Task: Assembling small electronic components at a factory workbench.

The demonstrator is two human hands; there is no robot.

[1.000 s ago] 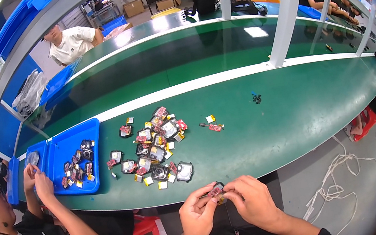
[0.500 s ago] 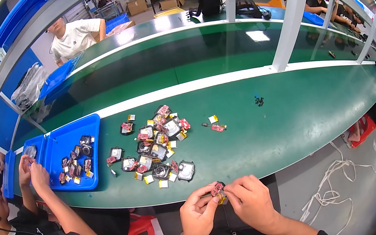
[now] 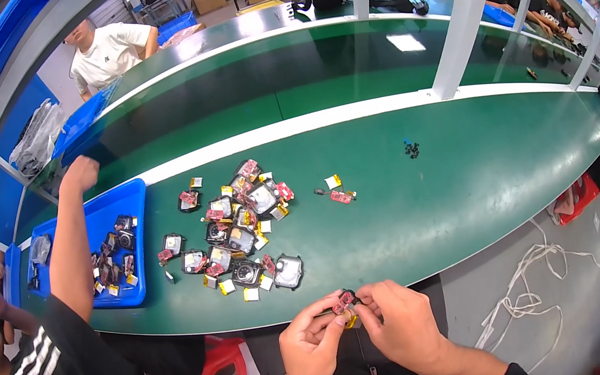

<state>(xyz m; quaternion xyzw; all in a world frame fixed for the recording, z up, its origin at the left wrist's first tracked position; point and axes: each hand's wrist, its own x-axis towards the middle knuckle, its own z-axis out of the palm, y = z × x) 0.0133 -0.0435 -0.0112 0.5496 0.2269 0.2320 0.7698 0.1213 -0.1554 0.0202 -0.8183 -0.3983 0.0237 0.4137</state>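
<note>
Low in front of me, at the table's near edge, my left hand (image 3: 310, 347) pinches a small red circuit board (image 3: 343, 304). A yellow-taped piece (image 3: 353, 321) shows just below the board, and a dark part sits at its top. My right hand (image 3: 407, 324) is closed at the board's right side, its thumb and forefinger pressed together; whatever lies between those fingertips is hidden. Beyond my hands, a heap of black housings (image 3: 241, 236) with red boards and small silver-and-yellow battery packs covers part of the green table (image 3: 384, 229). Another loose red board (image 3: 342, 197) lies right of the heap.
At left, a blue tray (image 3: 138, 235) holds more housings, beside a co-worker in a black striped sleeve (image 3: 36, 367). Small black pieces (image 3: 411, 149) lie farther right. A grey upright post (image 3: 464, 15) rises from the white rail. White cable (image 3: 523, 302) trails over the floor.
The co-worker at left has lifted an arm and reached forward over the blue tray. My view has shifted slightly. My hands stay on the circuit board with little movement.
</note>
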